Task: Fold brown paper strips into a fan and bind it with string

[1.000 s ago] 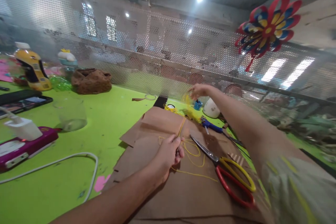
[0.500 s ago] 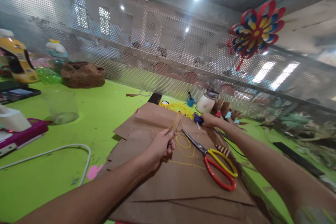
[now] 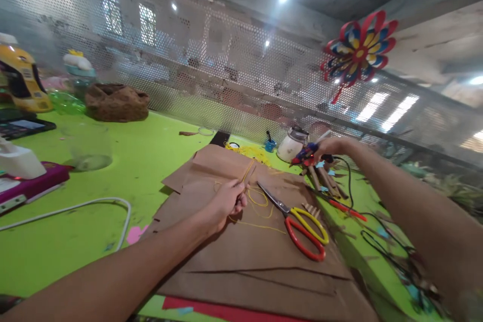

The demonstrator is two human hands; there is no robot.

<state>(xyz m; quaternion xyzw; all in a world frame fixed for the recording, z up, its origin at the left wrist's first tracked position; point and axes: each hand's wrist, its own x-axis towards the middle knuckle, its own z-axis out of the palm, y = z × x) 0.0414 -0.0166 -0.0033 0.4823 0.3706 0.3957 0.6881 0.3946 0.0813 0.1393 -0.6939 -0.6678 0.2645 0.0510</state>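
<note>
My left hand [image 3: 228, 204] is closed around a thin brown paper strip [image 3: 249, 173] with yellow thread along it, above the brown paper sheets [image 3: 219, 261]. Loops of yellow thread [image 3: 260, 226] trail over the paper beside that hand. To the right lie scissors [image 3: 282, 206] with one red and one yellow handle, blades slightly apart and untouched. At the far right, my right hand [image 3: 334, 147] grips a dark blue glue gun [image 3: 306, 153] with a small red light. Its black cord hangs down, and a pale stick shows behind it. Fingers partly hide its handle.
A lidded white jar [image 3: 289, 147] and small blue pot [image 3: 269, 146] stand at the back. Brown paper rolls [image 3: 326, 181] lie below the glue gun. Leftward are a clear cup [image 3: 90, 148], purple power strip [image 3: 41, 188] and white cable [image 3: 128, 211]. Perforated metal panels [image 3: 169, 70] rise behind.
My right hand has moved up and to the right, lifting the glue gun from the paper's edge to above the paper rolls. My left hand keeps its hold; the view has shifted slightly.
</note>
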